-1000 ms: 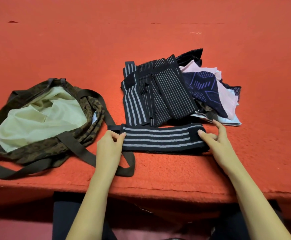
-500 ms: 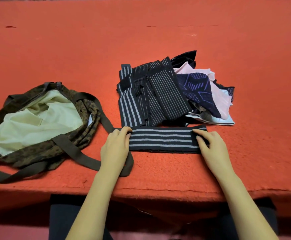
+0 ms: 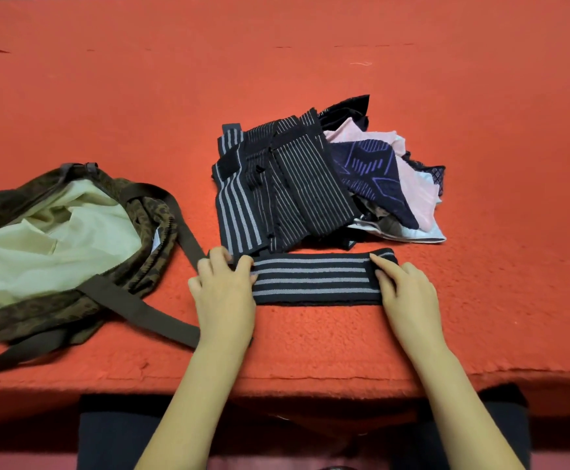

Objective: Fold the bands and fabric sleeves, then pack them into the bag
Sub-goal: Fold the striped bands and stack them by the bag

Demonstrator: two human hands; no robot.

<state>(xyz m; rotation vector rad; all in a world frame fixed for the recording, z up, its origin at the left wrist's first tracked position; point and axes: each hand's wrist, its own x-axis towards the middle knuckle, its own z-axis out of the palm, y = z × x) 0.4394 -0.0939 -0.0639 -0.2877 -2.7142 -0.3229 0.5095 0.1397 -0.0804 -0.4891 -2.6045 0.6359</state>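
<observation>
Near the front edge of the red felt tabletop (image 3: pixel 310 69), a black elastic band with grey stripes (image 3: pixel 317 279) lies flat, running left to right between your hands. Your left hand (image 3: pixel 224 295) covers its left end, fingers bent and close together, the thumb and forefinger pinching the end. Your right hand (image 3: pixel 407 298) rests on the right end, fingers straight and pressed together on the cloth.

Just behind the band, almost touching it, sits the unfolded pile of striped bands (image 3: pixel 277 188). Against that pile's right side lie a navy patterned sleeve (image 3: pixel 371 171) and pink fabric sleeves (image 3: pixel 416 188).

To your left, the leopard-print bag (image 3: pixel 153 232) lies open, its pale lining (image 3: pixel 56 245) showing. Its brown strap (image 3: pixel 148 308) loops across the felt and passes under your left hand, crowding the band's left end.
</observation>
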